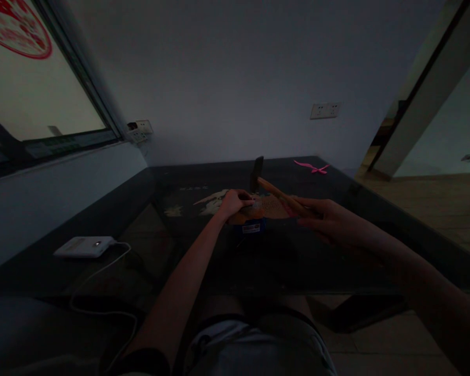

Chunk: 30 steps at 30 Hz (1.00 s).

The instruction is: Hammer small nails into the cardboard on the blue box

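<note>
My right hand [324, 216] is wrapped round the wooden handle of a hammer [279, 194], whose dark head is raised above the table's middle. Beneath the hammer lies a flat brown piece [273, 207], like cardboard or thin wood, resting on a blue box [254, 227] with a white label. My left hand [233, 202] rests on the left end of that brown piece. Its thumb and fingertips are pinched together beside a small pale, clear-looking patch; what they hold is too small and dim to make out.
A dark glossy table [203, 250] stands against the wall. A pink ribbon-like item [315, 169] lies at its far right. On the left sits a white power bank-like device [85, 246] with a white cable [102, 270] running over the front edge. Wall sockets [325, 110] are behind.
</note>
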Tool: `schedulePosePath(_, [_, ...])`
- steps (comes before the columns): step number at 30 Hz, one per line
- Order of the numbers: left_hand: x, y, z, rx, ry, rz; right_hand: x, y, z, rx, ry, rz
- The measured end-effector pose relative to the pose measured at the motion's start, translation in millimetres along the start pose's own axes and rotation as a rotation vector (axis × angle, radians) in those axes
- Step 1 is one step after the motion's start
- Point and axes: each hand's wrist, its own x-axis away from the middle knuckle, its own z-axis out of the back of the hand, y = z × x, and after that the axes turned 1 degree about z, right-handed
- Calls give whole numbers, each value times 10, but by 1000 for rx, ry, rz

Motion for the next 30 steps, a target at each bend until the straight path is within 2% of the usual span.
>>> schedulePosePath(8, [-10,-18,12,-43,-14,-10,-34,10,-78,-11,-32,-72])
schedulePosePath(14, [-8,-7,-2,-4,0,-15,-5,-35,-46,-25,16,-27])
schedulePosePath(21, [-12,-9,2,-26,-16,-21,-19,43,-89,-6,-25,-34])
schedulePosePath(30, [-7,-15,8,-12,-5,-26,-28,21,-80,-32,4,-22])
